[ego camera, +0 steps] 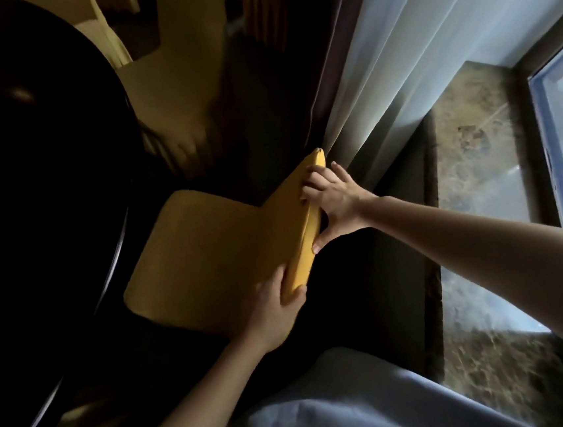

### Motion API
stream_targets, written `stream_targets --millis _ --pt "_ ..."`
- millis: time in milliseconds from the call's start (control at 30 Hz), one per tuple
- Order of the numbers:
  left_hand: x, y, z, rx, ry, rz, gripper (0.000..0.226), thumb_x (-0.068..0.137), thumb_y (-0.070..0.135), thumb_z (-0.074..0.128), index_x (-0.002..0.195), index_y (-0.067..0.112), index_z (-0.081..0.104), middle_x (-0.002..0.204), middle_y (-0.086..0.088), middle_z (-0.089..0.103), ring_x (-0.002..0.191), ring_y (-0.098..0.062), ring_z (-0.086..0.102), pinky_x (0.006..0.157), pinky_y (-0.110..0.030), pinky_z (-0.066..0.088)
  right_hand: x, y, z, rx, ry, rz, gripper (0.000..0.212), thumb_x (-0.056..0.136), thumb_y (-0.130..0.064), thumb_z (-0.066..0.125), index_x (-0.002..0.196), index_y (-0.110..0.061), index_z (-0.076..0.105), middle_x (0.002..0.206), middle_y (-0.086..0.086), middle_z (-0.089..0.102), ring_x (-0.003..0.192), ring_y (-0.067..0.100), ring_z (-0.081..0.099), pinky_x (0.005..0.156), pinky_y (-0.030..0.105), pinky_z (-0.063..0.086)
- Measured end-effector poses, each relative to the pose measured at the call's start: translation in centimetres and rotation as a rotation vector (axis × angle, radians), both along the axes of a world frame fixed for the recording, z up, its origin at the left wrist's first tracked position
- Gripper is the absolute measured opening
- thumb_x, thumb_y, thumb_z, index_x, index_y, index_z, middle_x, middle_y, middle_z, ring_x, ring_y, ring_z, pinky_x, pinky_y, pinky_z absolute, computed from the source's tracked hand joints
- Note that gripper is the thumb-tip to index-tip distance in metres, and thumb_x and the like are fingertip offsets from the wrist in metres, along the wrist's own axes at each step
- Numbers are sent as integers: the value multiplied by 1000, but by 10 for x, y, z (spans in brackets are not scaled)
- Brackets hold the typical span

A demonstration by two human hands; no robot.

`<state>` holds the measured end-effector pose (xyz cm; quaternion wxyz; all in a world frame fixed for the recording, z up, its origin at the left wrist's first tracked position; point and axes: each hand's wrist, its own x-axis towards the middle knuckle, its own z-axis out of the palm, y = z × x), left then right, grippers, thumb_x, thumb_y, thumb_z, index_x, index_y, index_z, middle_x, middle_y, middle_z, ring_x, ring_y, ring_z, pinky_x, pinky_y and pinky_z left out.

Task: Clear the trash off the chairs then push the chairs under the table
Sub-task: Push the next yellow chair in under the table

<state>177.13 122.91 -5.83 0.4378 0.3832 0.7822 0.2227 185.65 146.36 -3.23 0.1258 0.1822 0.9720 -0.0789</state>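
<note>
The big round dark shiny table [28, 169] fills the side far from the fingers, past the seat. Its edge lies over the near end of the seat, so the chair looks partly under it.

The yellow smooth plastic chair [201, 255] sits between the table and the hands. Its flat seat is bare. I see no trash on it, so the cleaning part looks done for this chair. The pushing part looks like the step going on now.

A second pale yellow chair [165, 97] stands well beyond the fingers, by the long white curtain [395, 47]. It is dim, and I cannot tell if trash is on it or if it is pushed in. It may be left to do.

The right hand [335, 201] wraps the top of the chair back, fingers closed over the edge, thumb behind.

The left hand [275, 310] grips the lower end of the same back edge, fingers curled on it.
</note>
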Motion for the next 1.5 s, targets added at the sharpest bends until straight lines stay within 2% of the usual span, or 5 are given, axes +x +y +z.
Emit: stream_targets --millis 267,733,1100,1233,1500 --pt "-39 -66 -1 -97 -433 184 93 62 74 54 143 43 21 151 6 29 135 -19 31 111 -42 28 -37 -55 -20 -164 109 30 100 51 -85 61 133 -33 40 145 0 24 143 28 -6 108 68 -9" --pt "-83 -74 4 -79 -377 328 82 73 72 36 146 41 14 155 6 19 141 -24 23 113 -44 24 -132 -44 -22 -123 95 241 103 50 -87 59 137 -38 34 152 0 20 145 26 -10 104 76 -4" --pt "-115 -69 -2 23 -401 413 56 80 58 41 133 53 23 132 22 31 114 5 36 91 -13 34 -179 -38 -19 -161 114 286 105 50 -86 60 138 -34 37 153 0 17 144 25 -10 103 77 -4" --pt "-129 -72 -6 -2 -386 481 61 88 50 45 144 34 27 149 5 34 130 -15 39 107 -34 35 -191 -41 -21 -160 130 309 106 50 -85 62 139 -31 37 152 1 19 144 26 -8 102 77 -6" --pt "-114 -40 -3 -65 114 531 62 74 75 33 119 37 53 106 10 56 91 -13 53 73 -30 41 -188 -40 -23 -161 154 319 107 49 -88 57 137 -29 40 149 3 21 144 27 -4 103 77 -4"
